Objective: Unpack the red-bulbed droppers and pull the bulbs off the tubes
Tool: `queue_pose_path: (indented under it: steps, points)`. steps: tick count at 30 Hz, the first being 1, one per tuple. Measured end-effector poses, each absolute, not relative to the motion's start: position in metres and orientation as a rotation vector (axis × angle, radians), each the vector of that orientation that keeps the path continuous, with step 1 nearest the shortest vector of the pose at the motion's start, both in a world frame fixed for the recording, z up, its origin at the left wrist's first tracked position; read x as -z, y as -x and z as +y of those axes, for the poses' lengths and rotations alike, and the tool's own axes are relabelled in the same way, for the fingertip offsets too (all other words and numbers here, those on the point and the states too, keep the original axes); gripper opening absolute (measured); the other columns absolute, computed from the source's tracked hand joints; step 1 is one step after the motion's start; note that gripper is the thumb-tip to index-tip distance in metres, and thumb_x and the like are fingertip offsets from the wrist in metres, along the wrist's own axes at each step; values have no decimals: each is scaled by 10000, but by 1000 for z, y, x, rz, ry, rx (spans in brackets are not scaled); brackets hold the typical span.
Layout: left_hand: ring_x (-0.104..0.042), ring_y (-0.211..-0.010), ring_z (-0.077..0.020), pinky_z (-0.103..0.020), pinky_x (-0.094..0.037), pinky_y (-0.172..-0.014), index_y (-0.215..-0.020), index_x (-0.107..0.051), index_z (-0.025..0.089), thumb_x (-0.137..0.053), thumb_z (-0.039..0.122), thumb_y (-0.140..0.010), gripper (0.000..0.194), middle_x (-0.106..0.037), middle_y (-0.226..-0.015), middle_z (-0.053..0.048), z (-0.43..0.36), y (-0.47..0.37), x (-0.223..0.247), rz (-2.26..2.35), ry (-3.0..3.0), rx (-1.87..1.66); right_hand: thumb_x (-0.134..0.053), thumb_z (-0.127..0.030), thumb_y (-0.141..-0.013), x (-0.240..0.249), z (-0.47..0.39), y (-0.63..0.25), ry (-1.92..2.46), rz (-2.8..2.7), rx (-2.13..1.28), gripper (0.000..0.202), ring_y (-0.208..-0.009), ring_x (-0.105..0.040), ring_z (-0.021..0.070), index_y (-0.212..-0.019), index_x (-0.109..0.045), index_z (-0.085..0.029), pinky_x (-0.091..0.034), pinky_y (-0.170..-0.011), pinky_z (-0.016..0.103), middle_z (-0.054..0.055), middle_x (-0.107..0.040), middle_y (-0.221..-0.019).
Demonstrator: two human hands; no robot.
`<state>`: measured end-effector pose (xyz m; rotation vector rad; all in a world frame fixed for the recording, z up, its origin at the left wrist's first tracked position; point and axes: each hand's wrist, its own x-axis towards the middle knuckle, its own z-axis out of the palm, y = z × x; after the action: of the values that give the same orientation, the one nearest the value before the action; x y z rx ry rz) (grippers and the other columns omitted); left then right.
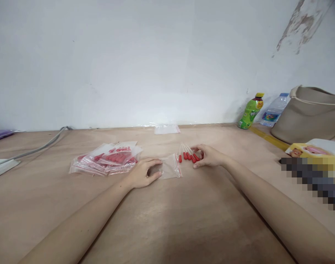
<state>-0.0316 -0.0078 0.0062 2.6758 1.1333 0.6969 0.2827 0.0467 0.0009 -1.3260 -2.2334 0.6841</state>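
A clear zip bag with a red seal line (171,167) lies flat at the middle of the table. My left hand (145,172) rests at its left edge, thumb and fingers apart, the fingertips touching the plastic. Just right of the bag's mouth are several small red-ended pieces with thin clear stems (188,156). My right hand (207,155) curls its fingers around the right side of these pieces. Left of my left hand lies a pile of clear bags (106,158) with red pieces inside.
Another clear bag (167,129) lies by the wall. At the right are a green bottle (250,112), a water bottle (274,110), a beige bag (307,113) and a yellow package (316,152). A grey cable (50,141) runs at the left.
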Motion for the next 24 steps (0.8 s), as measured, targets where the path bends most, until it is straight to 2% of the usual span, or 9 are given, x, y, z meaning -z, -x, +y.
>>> queue_pose_path:
  steps: [4, 7, 10, 12, 14, 16, 17, 21, 24]
  points:
    - [-521, -1089, -218, -367, -401, -959, -1129, -566, 203, -523, 354, -787, 376, -574, -1171, -73, -6, 28, -5, 1143, -2678, -711, -754, -383, -536, 5, 49, -272, 1295, -2103, -805, 688, -580, -488, 104, -1122, -514, -114, -389, -536, 232, -24, -543, -679]
    - [-519, -1093, -215, -360, -401, -961, -1129, -565, 197, -519, 352, -790, 376, -568, -1180, -73, -5, 25, -3, 1165, -2680, -722, -729, -372, -577, 8, 49, -269, 1291, -2064, -821, 626, -563, -468, 100, -1101, -518, -102, -376, -520, 223, -48, -496, -612]
    - [-508, -1110, -213, -357, -391, -973, -1138, -560, 198, -512, 357, -797, 380, -562, -1191, -72, -3, 24, -2, 1179, -2678, -718, -742, -407, -551, 7, 47, -268, 1297, -2032, -725, 648, -618, -485, 114, -1093, -534, -118, -400, -560, 243, -6, -545, -720]
    - [-502, -1120, -211, -356, -385, -980, -1148, -554, 198, -508, 363, -802, 386, -557, -1200, -72, -3, 24, -2, 1175, -2677, -710, -736, -437, -557, 4, 42, -263, 1268, -2002, -557, 586, -672, -497, 128, -1039, -576, -146, -419, -607, 265, 35, -577, -843]
    - [-498, -1125, -210, -358, -381, -984, -1154, -551, 197, -509, 362, -805, 388, -553, -1206, -73, -4, 24, -3, 1159, -2679, -706, -674, -448, -650, 0, 32, -253, 1186, -1981, -371, 404, -705, -506, 139, -939, -623, -170, -427, -652, 283, 51, -593, -878]
    - [-497, -1125, -213, -365, -380, -983, -1154, -552, 196, -512, 356, -806, 385, -556, -1204, -75, -6, 26, -4, 1137, -2686, -701, -579, -416, -760, -1, 18, -238, 1048, -2013, -214, 256, -727, -518, 150, -822, -644, -176, -425, -701, 301, 52, -604, -784]
    - [-498, -1124, -214, -368, -383, -981, -1153, -553, 196, -512, 354, -807, 382, -557, -1202, -75, -8, 26, -5, 1127, -2691, -699, -567, -404, -775, -1, 10, -230, 954, -2069, -145, 243, -765, -526, 160, -823, -649, -181, -422, -737, 315, 58, -612, -791]
    - [-486, -1136, -221, -374, -388, -977, -1160, -548, 196, -518, 356, -805, 390, -550, -1207, -80, -15, 31, -4, 1063, -2724, -687, -575, -434, -767, 6, -15, -208, 704, -2260, 52, 302, -988, -510, 217, -956, -644, -209, -389, -854, 386, 84, -607, -1061]
    - [-475, -1147, -223, -377, -390, -976, -1192, -523, 205, -515, 363, -809, 415, -535, -1220, -84, -18, 33, -3, 1026, -2737, -648, -544, -407, -801, 11, -22, -209, 654, -2367, 55, 278, -1054, -501, 215, -989, -642, -226, -372, -902, 394, 56, -625, -1066]
